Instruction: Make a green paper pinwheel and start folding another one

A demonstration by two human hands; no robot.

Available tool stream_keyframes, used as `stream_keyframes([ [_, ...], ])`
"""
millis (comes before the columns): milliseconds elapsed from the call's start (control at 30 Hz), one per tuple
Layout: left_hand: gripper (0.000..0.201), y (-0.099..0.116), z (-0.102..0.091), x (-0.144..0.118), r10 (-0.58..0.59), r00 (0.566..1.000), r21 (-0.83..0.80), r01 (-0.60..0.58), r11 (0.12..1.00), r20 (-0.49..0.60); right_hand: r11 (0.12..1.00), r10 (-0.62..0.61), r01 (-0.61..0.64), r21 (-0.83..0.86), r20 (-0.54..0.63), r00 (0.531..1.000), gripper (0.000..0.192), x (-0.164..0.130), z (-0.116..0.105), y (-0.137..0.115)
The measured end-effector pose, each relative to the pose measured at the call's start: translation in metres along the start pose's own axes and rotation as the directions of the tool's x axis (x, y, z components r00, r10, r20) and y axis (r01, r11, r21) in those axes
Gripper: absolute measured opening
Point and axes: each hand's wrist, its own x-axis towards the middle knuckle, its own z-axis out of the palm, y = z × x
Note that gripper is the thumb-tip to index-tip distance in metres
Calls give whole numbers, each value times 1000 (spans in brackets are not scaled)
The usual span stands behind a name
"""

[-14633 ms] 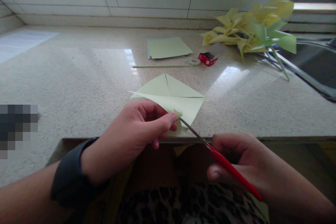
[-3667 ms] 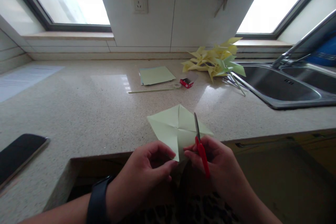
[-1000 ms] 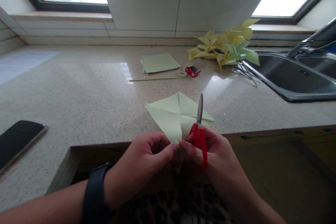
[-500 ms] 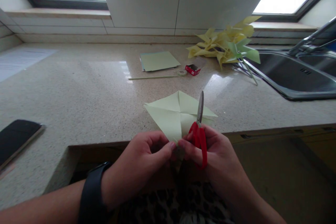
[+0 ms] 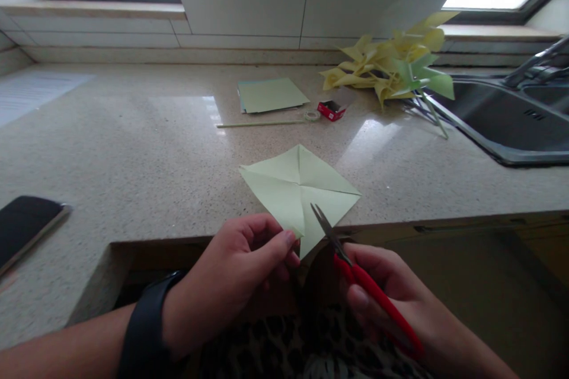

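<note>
A pale green square of paper [image 5: 278, 189], creased along its diagonals and turned corner toward me, lies partly over the counter's front edge. Slits run along some of the creases. My left hand [image 5: 249, 266] pinches its near corner between thumb and fingertips. Red-handled scissors [image 5: 377, 290] are gripped in my right hand [image 5: 395, 290], just right of the paper. Their blades point up and left over the paper's lower right part, tips slightly apart.
Behind the paper are a stack of coloured sheets [image 5: 273, 96], a thin stick [image 5: 262, 124], a tape roll [image 5: 312, 114] and a small red box [image 5: 331, 110]. Yellow and green paper pinwheels [image 5: 391, 68] lie beside the sink [image 5: 502, 154]. A dark phone [image 5: 29, 225] rests at left.
My right hand has let go of the paper and moved right and down. The scissors swung from upright to pointing up-left at the paper. My left hand still pinches the near corner.
</note>
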Motion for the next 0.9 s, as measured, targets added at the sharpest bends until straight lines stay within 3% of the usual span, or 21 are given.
stream_keyframes([
  [167, 33, 2, 0, 0, -6, 1000, -10, 6, 1000, -11, 984, 98, -87, -157, 63, 993, 48, -14, -15, 9],
  [333, 33, 4, 0, -2, -21, 1000, -18, 21, 1000, -12, 926, 47, -49, -375, -15, 999, 49, -16, -19, 4],
  [500, 31, 3, 0, -2, -14, 1000, -15, 14, 1000, -9, 926, 96, -92, -366, -8, 995, 51, -14, -16, 2],
  [900, 31, 1, -2, -1, -5, 1000, -26, 5, 1000, 1, 899, 65, -66, -433, -15, 998, 51, -11, -15, 0],
])
